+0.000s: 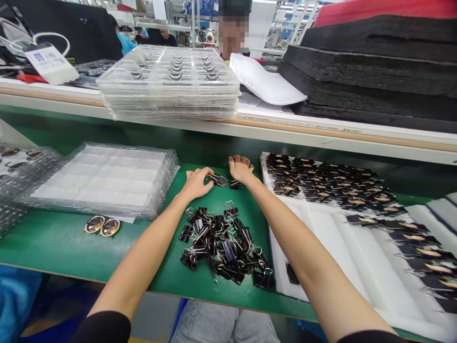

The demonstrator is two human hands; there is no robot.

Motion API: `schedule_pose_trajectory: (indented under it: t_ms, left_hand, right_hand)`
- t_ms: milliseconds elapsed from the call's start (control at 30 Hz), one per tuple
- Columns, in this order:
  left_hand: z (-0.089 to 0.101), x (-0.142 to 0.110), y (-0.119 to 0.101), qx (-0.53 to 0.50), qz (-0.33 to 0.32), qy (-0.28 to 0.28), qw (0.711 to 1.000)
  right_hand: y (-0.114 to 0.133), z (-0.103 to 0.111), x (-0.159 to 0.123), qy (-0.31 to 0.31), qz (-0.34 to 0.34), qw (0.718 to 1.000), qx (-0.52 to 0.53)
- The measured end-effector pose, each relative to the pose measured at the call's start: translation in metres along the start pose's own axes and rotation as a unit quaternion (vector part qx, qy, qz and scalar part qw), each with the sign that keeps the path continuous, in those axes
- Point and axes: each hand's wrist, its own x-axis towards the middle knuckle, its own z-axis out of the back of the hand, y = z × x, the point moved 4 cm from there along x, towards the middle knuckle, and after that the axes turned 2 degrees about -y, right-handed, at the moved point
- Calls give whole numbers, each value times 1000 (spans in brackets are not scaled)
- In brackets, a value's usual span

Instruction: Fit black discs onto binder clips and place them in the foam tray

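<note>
The left hand point(198, 184) held the left end of the dark glasses point(222, 181), its grip closed around them with thumb and fingers at either side; a binder clip sat on that end. The glasses were over the green bench point(143, 240), beyond the clip pile point(224, 245). The right hand point(242, 168) was just to their right with its fingers curled, near a loose black clip point(234, 184); whether its grip was pinching anything could not be told.

The pile, black clips with silver wire handles, lay between the forearms. To the right, a white foam tray point(321, 228) bore rows of clips point(321, 178) with tan pieces among them. To the left, gold-rimmed sunglasses point(102, 226) lay on the bench, just in front of a clear plastic tray point(103, 178) with white compartments. On the shelf point(264, 127) above stood a stack of clear trays point(169, 90), a curled white paper point(266, 81) and a stack of thick black sheets point(371, 71). A person point(233, 33) was beyond the shelf.
</note>
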Motion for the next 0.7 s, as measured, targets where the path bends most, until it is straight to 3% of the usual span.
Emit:
schedule_pose_trajectory:
  t_ms: [333, 700]
  left_hand:
    - [-3, -2, -5, 19, -46, 44, 998]
    - [-5, 6, -11, -23, -44, 40, 998]
  right_hand:
    - [-12, 0, -11, -36, 21, 999, 23]
    - [-16, -2, -10, -39, 6, 997, 68]
